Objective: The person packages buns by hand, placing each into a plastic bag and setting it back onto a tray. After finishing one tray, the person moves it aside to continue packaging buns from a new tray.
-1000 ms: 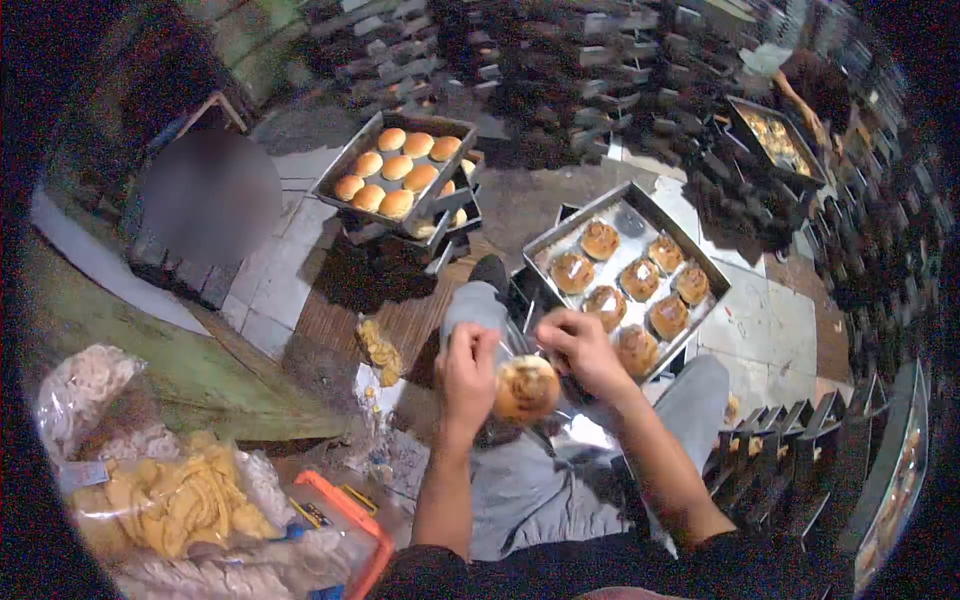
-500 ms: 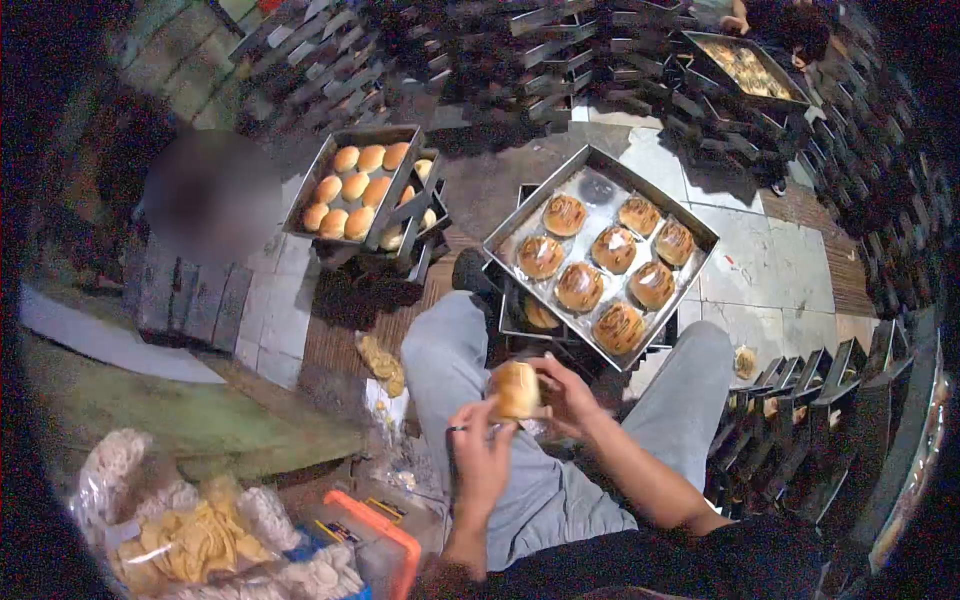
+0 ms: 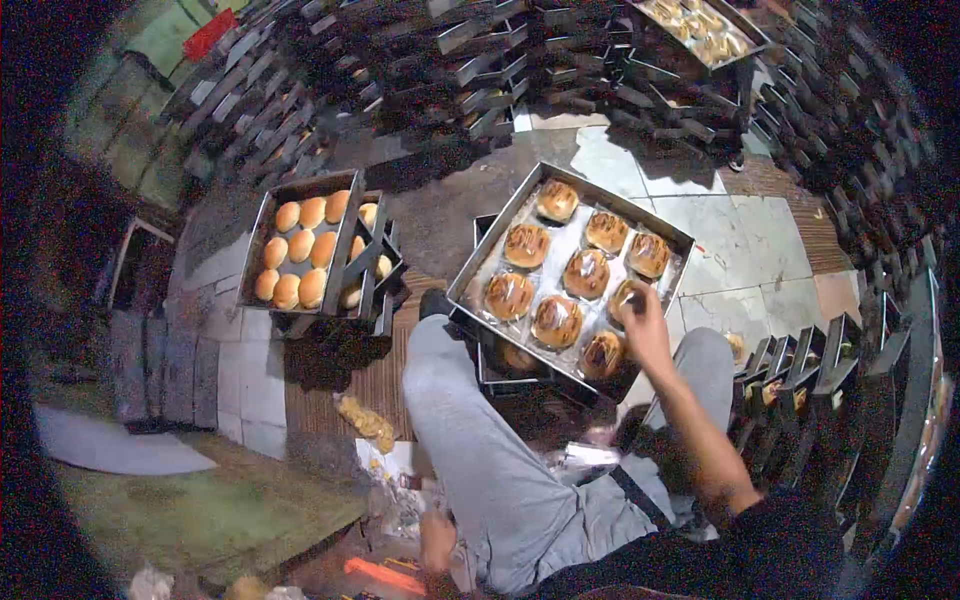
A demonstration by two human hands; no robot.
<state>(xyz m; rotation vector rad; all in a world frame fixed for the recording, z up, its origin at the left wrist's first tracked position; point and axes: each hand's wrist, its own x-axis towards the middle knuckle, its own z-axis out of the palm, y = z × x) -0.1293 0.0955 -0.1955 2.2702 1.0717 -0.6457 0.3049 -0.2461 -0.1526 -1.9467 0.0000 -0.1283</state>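
A metal tray (image 3: 478, 262) in front of my knees holds several round buns, browned on top with dark streaks and apparently wrapped in clear plastic. My right hand (image 3: 645, 325) reaches over its right side, its fingers curled on a wrapped bun (image 3: 622, 303) that they partly cover. Low in the view, my left hand (image 3: 437, 542) hangs beside my left knee, close to clear plastic (image 3: 405, 507) and an orange-edged box (image 3: 385, 576). Its fingers are blurred and hidden.
On the left, a stacked tray (image 3: 262, 225) carries plain golden buns. A yellowish bag (image 3: 366, 422) lies on the floor by my left leg. A farther tray (image 3: 742, 50) of buns stands at the back right. Dark racks line the surroundings.
The bun held between both hands is gone from my lap, and the tray's bare far corner now holds a bun. My right hand moved up to the tray; my left dropped lower.
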